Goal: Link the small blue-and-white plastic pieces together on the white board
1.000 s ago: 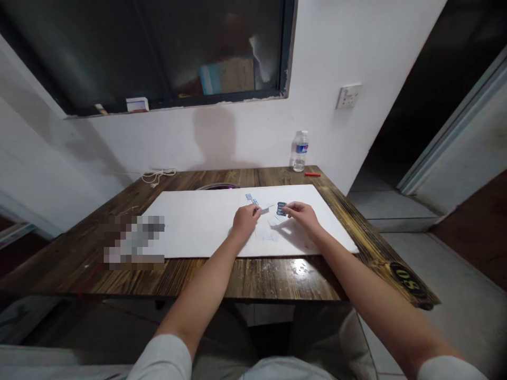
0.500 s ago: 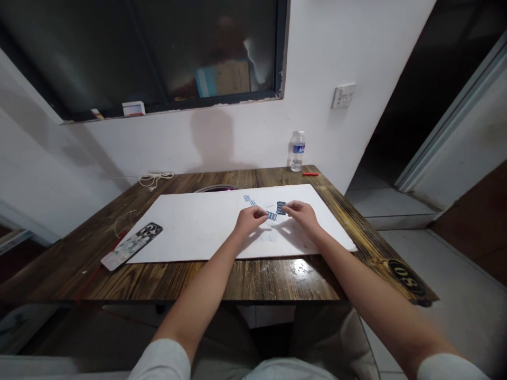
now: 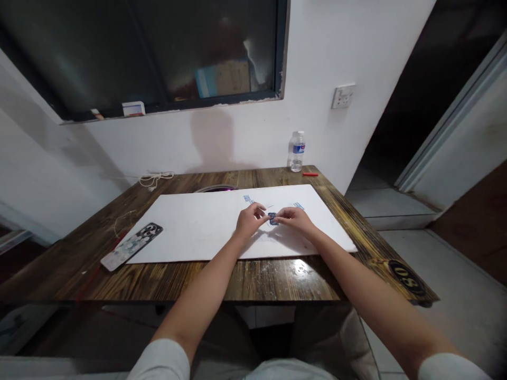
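Note:
Over the white board (image 3: 190,227), my left hand (image 3: 250,219) pinches a small flat blue piece with pale stripes. My right hand (image 3: 297,219) pinches a dark blue flat piece (image 3: 273,218) from the other side. The two pieces overlap between my fingertips; whether they are joined I cannot tell. On the board, a blue slotted piece (image 3: 247,198) lies just beyond my left hand, partly hidden by it. Another blue slotted piece (image 3: 298,206) lies just beyond my right hand.
A phone in a patterned case (image 3: 132,246) lies across the board's left edge on the wooden table (image 3: 174,282). At the back are a white cable (image 3: 156,178), a round-rimmed object (image 3: 216,188), a water bottle (image 3: 298,152) and a red pen-like stick (image 3: 310,174).
My right hand has moved left and slightly down, bringing its dark blue piece against the one in my left hand. The blue slotted piece behind my right hand has come into view.

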`<state>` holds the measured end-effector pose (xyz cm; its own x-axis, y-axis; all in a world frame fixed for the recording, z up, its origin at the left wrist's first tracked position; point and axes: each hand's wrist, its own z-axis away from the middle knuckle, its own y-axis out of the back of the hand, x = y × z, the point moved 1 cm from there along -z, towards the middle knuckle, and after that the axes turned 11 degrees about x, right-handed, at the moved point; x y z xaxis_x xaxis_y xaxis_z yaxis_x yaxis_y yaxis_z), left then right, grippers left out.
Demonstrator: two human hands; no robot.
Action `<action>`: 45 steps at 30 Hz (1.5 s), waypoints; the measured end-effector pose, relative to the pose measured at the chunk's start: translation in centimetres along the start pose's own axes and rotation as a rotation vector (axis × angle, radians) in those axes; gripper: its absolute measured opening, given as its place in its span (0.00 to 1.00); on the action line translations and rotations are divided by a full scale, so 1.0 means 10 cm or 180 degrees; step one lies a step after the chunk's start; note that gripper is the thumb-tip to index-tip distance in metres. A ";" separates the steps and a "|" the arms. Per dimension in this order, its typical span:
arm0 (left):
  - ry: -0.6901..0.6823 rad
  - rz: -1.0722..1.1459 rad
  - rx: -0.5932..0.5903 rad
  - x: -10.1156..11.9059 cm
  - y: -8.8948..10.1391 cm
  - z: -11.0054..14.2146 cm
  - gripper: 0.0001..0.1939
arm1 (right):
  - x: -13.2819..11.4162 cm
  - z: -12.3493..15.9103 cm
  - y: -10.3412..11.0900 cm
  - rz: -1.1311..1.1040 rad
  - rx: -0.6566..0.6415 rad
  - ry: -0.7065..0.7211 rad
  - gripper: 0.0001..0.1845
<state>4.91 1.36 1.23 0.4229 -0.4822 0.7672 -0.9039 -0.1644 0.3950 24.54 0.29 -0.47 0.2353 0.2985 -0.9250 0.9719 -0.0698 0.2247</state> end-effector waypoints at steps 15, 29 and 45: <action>-0.0077 -0.1841 -0.0240 -0.27 0.11 -0.10 0.16 | 0.07 -0.05 0.10 -0.0294 0.0831 -0.0328 0.24; -0.0649 -0.2149 -0.0492 -0.18 0.12 -0.12 0.09 | 0.09 -0.04 0.07 -0.0146 0.0798 -0.0250 0.25; 0.0101 -0.2345 0.0057 -0.12 0.21 -0.13 0.10 | 0.06 -0.02 0.07 -0.0186 0.0749 -0.0355 0.23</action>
<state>2.62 2.71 1.75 0.9223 -0.2160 0.3205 -0.3854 -0.4502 0.8055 25.34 0.64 -0.84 0.1648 0.2027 -0.9653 0.9547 -0.2787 0.1044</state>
